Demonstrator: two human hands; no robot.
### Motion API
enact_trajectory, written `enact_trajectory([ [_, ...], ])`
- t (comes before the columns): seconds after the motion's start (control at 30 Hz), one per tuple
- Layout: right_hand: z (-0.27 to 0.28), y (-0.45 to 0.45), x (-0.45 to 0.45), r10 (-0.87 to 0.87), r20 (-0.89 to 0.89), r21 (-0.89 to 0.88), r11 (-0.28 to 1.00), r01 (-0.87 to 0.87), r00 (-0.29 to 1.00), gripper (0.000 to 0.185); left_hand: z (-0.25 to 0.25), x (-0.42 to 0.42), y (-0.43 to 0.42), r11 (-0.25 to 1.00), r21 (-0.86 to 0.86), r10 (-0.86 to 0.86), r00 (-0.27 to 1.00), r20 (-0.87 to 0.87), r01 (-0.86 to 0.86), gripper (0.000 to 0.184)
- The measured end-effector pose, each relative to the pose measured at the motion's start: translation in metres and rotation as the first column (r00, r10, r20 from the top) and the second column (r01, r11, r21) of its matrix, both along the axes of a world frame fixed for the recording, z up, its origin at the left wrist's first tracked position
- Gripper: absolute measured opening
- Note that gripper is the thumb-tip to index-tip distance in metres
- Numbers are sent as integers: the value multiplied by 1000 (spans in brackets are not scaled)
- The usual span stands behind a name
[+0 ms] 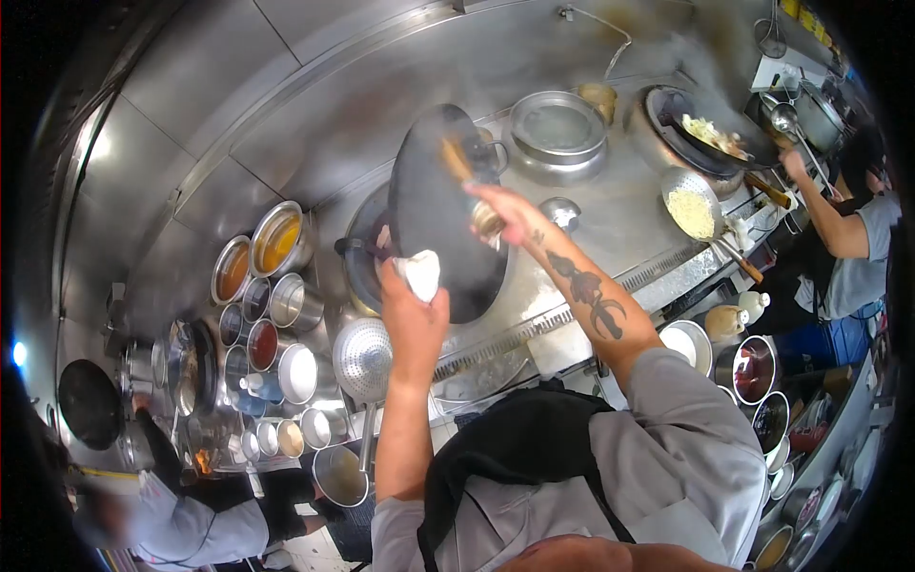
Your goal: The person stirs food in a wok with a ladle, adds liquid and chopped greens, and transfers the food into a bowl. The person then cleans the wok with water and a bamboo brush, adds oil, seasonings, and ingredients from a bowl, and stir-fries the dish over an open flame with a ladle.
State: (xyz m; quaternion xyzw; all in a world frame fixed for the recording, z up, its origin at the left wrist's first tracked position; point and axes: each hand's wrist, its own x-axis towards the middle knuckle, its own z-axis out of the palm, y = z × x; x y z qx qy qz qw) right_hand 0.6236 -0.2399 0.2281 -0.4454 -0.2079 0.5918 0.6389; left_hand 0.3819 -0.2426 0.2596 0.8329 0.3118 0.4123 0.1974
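Observation:
A large dark wok is tipped up steeply over the left burner, with steam around it. My left hand is closed on the wok's near edge through a folded white cloth. In front of the wok's inner face, my right hand is wrapped round a wok brush; its wooden part points up and away, and a tan bundle shows below my fingers. Motion and steam blur the brush, so I cannot tell whether it touches the wok. A ladle lies on the steel stovetop right of my hand.
A lidded steel pot stands behind. On the right, a co-worker's hand is by another wok of food; a strainer holds pale food. Left are sauce pots and a perforated ladle. Another person works at lower left.

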Motion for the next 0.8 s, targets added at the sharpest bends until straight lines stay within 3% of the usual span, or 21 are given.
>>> enact_trajectory([
  [0.03, 2, -6, -11, 13, 80, -11, 1000, -12, 997, 35, 1, -2, 1, 1000, -19, 12, 1000, 17, -12, 63],
  [0.1, -10, -26, -44, 181, 245, 53, 978, -200, 952, 34, 3, -7, 4, 997, -62, 37, 998, 49, -34, 61],
  [0.13, -36, -41, -64, 201, 363, 185, 941, -282, 910, 40, 1, -12, 8, 993, -104, 66, 996, 68, -59, 59],
  [0.17, -76, -49, -82, 170, 677, 146, 923, -357, 716, 50, -4, -17, 16, 986, -144, 98, 991, 90, -84, 58],
  [0.2, -95, -77, -96, 42, 818, 243, 878, -411, 573, 57, -11, -25, 26, 977, -184, 133, 985, 111, -112, 56],
  [0.23, -103, -109, -90, 293, 810, -8, 872, -490, 508, 61, -25, -37, 38, 973, -187, 160, 977, 144, -132, 54],
  [0.27, -143, -130, -72, 193, 867, 81, 855, -511, 460, 61, -24, -44, 41, 957, -227, 216, 967, 134, -182, 54],
  [0.3, -163, -144, -42, 159, 938, 25, 855, -518, 309, 64, -32, -55, 45, 936, -286, 255, 957, 141, -207, 54],
  [0.33, -183, -149, -5, 356, 923, -304, 906, -294, 144, 62, -43, -65, 49, 910, -345, 295, 944, 147, -230, 53],
  [0.37, -197, -140, 42, 483, 860, -467, 875, -125, 168, 56, -50, -73, 52, 908, -346, 298, 944, 139, -236, 52],
  [0.4, -179, -135, 73, 330, 926, -331, 943, -29, 182, 47, -56, -80, 53, 906, -348, 302, 944, 131, -242, 51],
  [0.43, -165, -122, 101, 325, 943, -328, 943, 45, 74, 44, -62, -86, 55, 905, -348, 304, 944, 127, -245, 50],
  [0.47, -138, -111, 112, 270, 955, -286, 947, 144, 124, 47, -72, -91, 62, 898, -370, 315, 936, 160, -239, 49],
  [0.53, -112, -101, 128, 144, 987, -156, 965, 211, 74, 53, -95, -102, 76, 882, -411, 339, 914, 221, -228, 46],
  [0.63, -53, -103, 99, 1, 971, -92, 922, 377, 237, 48, -108, -112, 72, 781, -614, 393, 852, 346, -111, 44],
  [0.73, -71, -104, 95, -249, 916, 133, 928, 348, 315, 47, -175, -118, 73, 364, -929, 550, 791, 267, 60, 39],
  [0.8, -91, -109, 80, -320, 840, 154, 915, 374, 438, 43, -189, -87, 47, 347, -935, 678, 669, 306, 75, 32],
])
